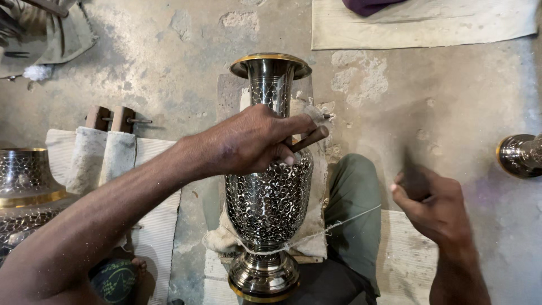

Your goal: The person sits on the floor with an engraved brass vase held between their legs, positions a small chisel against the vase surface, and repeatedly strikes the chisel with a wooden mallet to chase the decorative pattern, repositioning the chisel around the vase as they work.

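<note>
A tall metal vase (269, 192) lies along the middle of the view on a cloth pad (319, 226) over a wooden block, its flared gold-rimmed mouth pointing away and its gold-edged foot nearest the camera. A thin string (339, 225) runs across the narrow waist above the foot and off toward the person's green-trousered leg (353, 214), seemingly holding the vase down.

The left hand (254, 141) reaches across the vase where neck meets body, fingers curled tight around a slim wooden-handled tool (307, 138) whose tip meets the metal at the shoulder. The right hand (435, 212) hangs off to the right, well apart from the vase, closed around something dark; motion blur hides what it is, possibly a small hammer.

Judging by the surface, most of the work looks done: the belly is covered with a dense floral pattern, bright against dark ground, and the neck carries similar patterning up toward the rim. The tool sits at the shoulder band, so that zone seems to be the part in hand; the underside cannot be seen.

At the left edge stands a second patterned vessel (25, 175) with a gold band, and at the right edge another polished metal piece (519, 155) lies on the concrete floor (169, 73). A pale mat (423, 25) lies at the top.
</note>
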Demonstrator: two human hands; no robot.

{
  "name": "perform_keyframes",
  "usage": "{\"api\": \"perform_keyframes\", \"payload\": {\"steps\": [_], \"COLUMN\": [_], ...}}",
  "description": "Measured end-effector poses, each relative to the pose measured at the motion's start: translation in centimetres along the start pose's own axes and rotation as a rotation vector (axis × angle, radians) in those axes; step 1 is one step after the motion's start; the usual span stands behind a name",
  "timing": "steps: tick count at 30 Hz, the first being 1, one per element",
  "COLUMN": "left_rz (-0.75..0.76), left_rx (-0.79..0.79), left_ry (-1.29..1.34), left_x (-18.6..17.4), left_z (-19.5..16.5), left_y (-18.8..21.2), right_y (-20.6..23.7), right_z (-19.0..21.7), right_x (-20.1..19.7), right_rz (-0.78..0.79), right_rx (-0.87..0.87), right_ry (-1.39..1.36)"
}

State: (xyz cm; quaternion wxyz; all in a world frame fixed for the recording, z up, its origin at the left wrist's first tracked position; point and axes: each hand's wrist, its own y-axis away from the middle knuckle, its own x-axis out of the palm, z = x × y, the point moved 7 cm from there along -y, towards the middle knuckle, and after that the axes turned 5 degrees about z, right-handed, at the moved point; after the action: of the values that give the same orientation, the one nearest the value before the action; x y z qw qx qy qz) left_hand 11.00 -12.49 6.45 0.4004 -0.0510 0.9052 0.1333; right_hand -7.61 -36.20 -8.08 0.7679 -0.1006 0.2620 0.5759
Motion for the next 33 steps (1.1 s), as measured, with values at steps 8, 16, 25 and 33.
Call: {"api": "perform_keyframes", "payload": {"steps": [8, 16, 25, 33], "left_rz": [-0.002, -0.017, -0.012, 0.004], "left_rx": [0.033, 0.092, 0.136, 0.009], "left_ry": [0.011, 0.029, 0.002, -0.005], "left_x": [-0.2, -0.2, -0.1, 0.0], "left_z": [-0.1, -0.1, 0.2, 0.2], "left_y": [-0.1, 0.0, -0.2, -0.1], "right_y": [0.3, 0.4, 0.9, 0.8], "right_z": [0.4, -0.1, 1.4, 0.0], "right_x": [0.7, 0.6, 0.7, 0.9], "right_rz": [0.005, -0.037, -0.078, -0.078], "right_rx": [0.034, 0.000, -0.011, 0.068], "right_ry": [0.099, 0.147, 0.160, 0.225]}}
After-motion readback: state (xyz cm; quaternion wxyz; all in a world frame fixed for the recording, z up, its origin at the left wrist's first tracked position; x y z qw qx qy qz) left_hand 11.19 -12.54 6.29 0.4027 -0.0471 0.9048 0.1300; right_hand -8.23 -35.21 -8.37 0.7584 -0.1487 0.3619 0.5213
